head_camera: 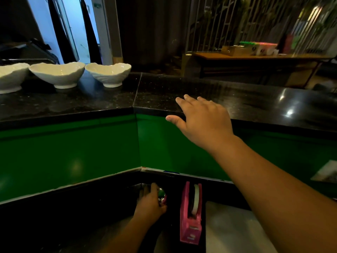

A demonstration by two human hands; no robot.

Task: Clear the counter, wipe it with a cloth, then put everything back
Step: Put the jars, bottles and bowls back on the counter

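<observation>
Three white ceramic bowls with wavy rims stand on the black polished stone table point(164, 92), toward its left end: a left bowl point(9, 77), a middle bowl point(58, 73) and a right bowl point(109, 73). Below the table's near edge are one pink plastic tape dispenser point(190, 218), one white tape roll point(196, 198) and one small shiny metal object point(162, 194). There are two bare hands: the left hand point(150, 203) below the table and the right hand point(204, 121) above it.

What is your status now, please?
Right hand open over counter. Left hand grips shiny metal object below. Three white bowls stand at counter's left.
</observation>
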